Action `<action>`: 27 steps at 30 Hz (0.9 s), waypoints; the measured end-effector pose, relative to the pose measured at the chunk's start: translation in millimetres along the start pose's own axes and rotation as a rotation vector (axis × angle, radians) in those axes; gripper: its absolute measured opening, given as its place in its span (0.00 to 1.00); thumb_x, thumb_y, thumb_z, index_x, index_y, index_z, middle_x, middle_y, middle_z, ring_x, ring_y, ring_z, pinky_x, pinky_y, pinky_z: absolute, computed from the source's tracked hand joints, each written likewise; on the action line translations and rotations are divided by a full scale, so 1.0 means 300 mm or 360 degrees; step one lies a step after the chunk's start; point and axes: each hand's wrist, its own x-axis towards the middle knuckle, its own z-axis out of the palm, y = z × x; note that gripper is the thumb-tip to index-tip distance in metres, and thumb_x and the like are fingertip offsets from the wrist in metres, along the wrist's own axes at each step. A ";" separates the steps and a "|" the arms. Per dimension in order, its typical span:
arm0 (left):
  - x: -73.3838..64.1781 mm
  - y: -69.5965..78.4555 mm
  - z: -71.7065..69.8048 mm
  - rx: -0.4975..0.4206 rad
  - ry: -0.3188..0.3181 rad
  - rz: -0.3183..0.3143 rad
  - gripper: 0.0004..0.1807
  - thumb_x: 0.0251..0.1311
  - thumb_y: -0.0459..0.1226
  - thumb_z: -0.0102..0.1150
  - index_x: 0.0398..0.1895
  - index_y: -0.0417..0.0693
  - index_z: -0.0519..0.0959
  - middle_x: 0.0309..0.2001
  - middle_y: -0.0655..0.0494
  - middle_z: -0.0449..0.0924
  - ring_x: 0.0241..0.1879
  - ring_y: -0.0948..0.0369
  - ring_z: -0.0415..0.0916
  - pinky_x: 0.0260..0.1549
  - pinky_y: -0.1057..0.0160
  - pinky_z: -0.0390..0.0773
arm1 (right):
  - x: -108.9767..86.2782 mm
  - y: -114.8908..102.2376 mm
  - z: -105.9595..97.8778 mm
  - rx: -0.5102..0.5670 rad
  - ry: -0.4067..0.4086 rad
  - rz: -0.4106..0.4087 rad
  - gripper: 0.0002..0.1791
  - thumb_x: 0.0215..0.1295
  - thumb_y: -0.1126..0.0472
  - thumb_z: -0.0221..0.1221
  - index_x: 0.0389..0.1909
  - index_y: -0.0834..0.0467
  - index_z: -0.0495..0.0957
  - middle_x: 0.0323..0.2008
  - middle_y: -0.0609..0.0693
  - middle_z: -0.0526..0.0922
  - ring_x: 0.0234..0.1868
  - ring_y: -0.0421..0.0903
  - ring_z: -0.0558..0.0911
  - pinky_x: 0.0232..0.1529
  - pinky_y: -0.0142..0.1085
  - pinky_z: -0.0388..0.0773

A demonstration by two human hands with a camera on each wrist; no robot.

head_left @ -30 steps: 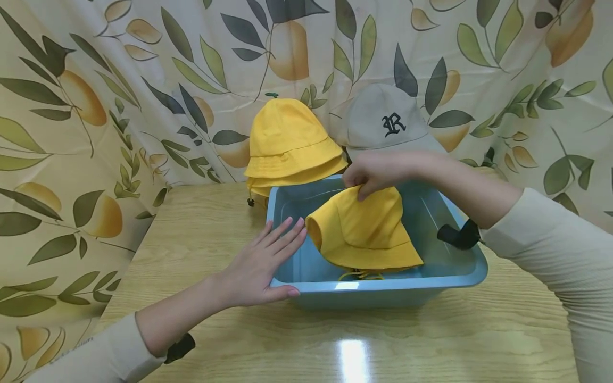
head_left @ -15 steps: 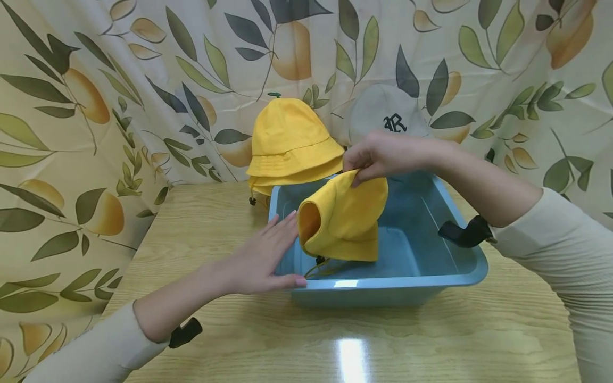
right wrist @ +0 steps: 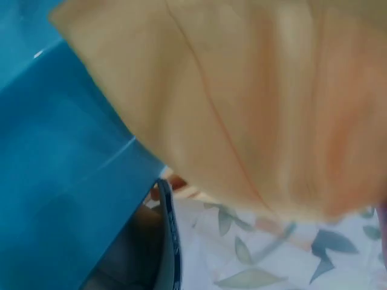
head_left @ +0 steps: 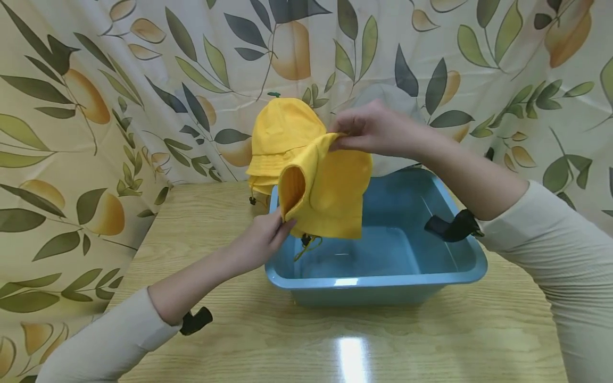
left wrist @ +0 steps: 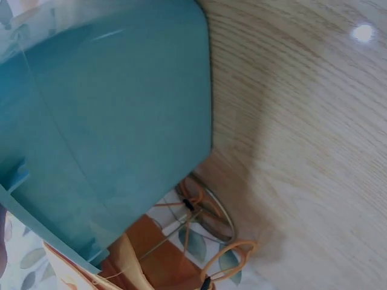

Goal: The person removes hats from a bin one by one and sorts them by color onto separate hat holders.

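A yellow bucket hat [head_left: 337, 191] hangs tilted over the left part of a blue plastic tub [head_left: 383, 280], its opening turned to the left. My right hand [head_left: 375, 130] pinches the hat's upper edge. With thumb and fingers, my left hand [head_left: 261, 236] grips its lower left edge, close over the tub's left rim. A drawstring with a black toggle [head_left: 306, 240] dangles beneath the hat. In the right wrist view, the hat's cloth [right wrist: 230, 109] fills much of the picture. The tub's outer wall [left wrist: 127, 109] takes up the upper left of the left wrist view.
Behind the tub sit stacked yellow bucket hats [head_left: 275, 127], the top one with a green sprout. A grey cap [head_left: 390, 166] stands to their right, partly hidden by my right hand. A metal ring base [left wrist: 227, 220] shows behind the tub on the wooden table [head_left: 215, 330].
The right hand has lifted the yellow hat up and left out of the tub. My left hand has gone from lying spread at the tub's rim to gripping the hat's edge.
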 end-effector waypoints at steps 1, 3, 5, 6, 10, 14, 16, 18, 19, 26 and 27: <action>0.002 -0.001 -0.002 -0.0038 0.0075 -0.0004 0.06 0.64 0.30 0.46 0.41 0.37 0.69 0.19 0.57 0.64 0.18 0.66 0.59 0.16 0.70 0.63 | 0.007 -0.005 0.010 -0.0104 0.0111 -0.0033 0.04 0.50 0.69 0.64 0.29 0.61 0.80 0.26 0.49 0.83 0.24 0.37 0.77 0.28 0.23 0.72; 0.008 -0.003 -0.006 -0.0106 0.0215 -0.0048 0.06 0.63 0.29 0.47 0.41 0.35 0.71 0.18 0.57 0.63 0.17 0.66 0.58 0.15 0.70 0.61 | 0.018 -0.019 0.035 -0.0339 0.0314 -0.0036 0.09 0.51 0.66 0.64 0.35 0.64 0.80 0.31 0.52 0.84 0.30 0.42 0.80 0.35 0.28 0.75; 0.013 0.002 -0.010 -0.0239 0.0325 -0.0131 0.08 0.63 0.29 0.47 0.42 0.34 0.72 0.17 0.56 0.64 0.17 0.65 0.60 0.15 0.70 0.61 | 0.024 -0.039 0.064 -0.0537 0.0463 0.0000 0.17 0.54 0.64 0.63 0.44 0.67 0.77 0.43 0.58 0.82 0.43 0.49 0.81 0.47 0.34 0.76; 0.016 0.006 -0.013 -0.0311 0.0365 -0.0181 0.08 0.64 0.30 0.47 0.42 0.33 0.72 0.17 0.55 0.64 0.17 0.64 0.60 0.15 0.70 0.61 | 0.024 -0.049 0.080 -0.0635 0.0523 0.0002 0.20 0.55 0.63 0.62 0.48 0.68 0.75 0.47 0.60 0.80 0.49 0.52 0.79 0.51 0.38 0.74; 0.028 0.027 -0.023 -0.0557 0.0496 -0.0388 0.10 0.65 0.32 0.45 0.42 0.31 0.71 0.19 0.47 0.72 0.21 0.65 0.69 0.22 0.68 0.73 | 0.003 -0.100 0.139 -0.0826 0.0531 -0.0003 0.27 0.57 0.59 0.61 0.55 0.70 0.70 0.55 0.65 0.73 0.58 0.56 0.72 0.57 0.43 0.69; 0.048 0.044 -0.046 -0.0721 0.0567 -0.0395 0.13 0.66 0.33 0.44 0.47 0.29 0.68 0.37 0.39 0.79 0.38 0.60 0.79 0.37 0.61 0.80 | -0.024 -0.144 0.190 -0.0793 0.0362 -0.0035 0.31 0.53 0.53 0.64 0.56 0.65 0.71 0.54 0.61 0.75 0.54 0.55 0.76 0.47 0.43 0.77; 0.058 0.051 -0.060 -0.0758 0.0560 -0.0356 0.14 0.66 0.32 0.43 0.49 0.29 0.66 0.43 0.38 0.78 0.43 0.56 0.79 0.40 0.61 0.79 | -0.030 -0.158 0.210 -0.0732 0.0259 0.0004 0.36 0.50 0.49 0.65 0.58 0.64 0.69 0.56 0.60 0.73 0.54 0.54 0.76 0.45 0.43 0.77; 0.068 0.055 -0.071 -0.0706 0.0529 -0.0317 0.14 0.66 0.32 0.43 0.49 0.29 0.67 0.41 0.39 0.78 0.41 0.56 0.78 0.39 0.64 0.79 | -0.033 -0.167 0.224 -0.0692 0.0181 0.0053 0.41 0.48 0.47 0.66 0.60 0.64 0.66 0.58 0.60 0.71 0.55 0.54 0.75 0.48 0.43 0.76; 0.072 0.057 -0.076 -0.0668 0.0512 -0.0299 0.13 0.66 0.32 0.43 0.48 0.29 0.67 0.40 0.39 0.78 0.40 0.56 0.78 0.38 0.65 0.79 | -0.034 -0.169 0.229 -0.0679 0.0159 0.0073 0.43 0.47 0.46 0.67 0.61 0.65 0.65 0.59 0.60 0.70 0.56 0.54 0.74 0.50 0.44 0.75; 0.103 0.067 -0.094 -0.0472 0.0396 -0.0109 0.13 0.63 0.31 0.47 0.48 0.30 0.68 0.34 0.44 0.79 0.33 0.59 0.75 0.33 0.64 0.76 | -0.038 -0.171 0.242 -0.0668 0.0193 0.0079 0.46 0.45 0.54 0.70 0.62 0.70 0.60 0.61 0.63 0.67 0.59 0.55 0.72 0.54 0.43 0.72; 0.105 0.067 -0.094 -0.0455 0.0382 -0.0082 0.13 0.62 0.30 0.49 0.47 0.31 0.68 0.33 0.44 0.78 0.32 0.59 0.73 0.31 0.64 0.76 | -0.040 -0.172 0.242 -0.0672 0.0200 0.0069 0.45 0.47 0.55 0.69 0.62 0.70 0.60 0.61 0.64 0.67 0.59 0.55 0.71 0.54 0.43 0.72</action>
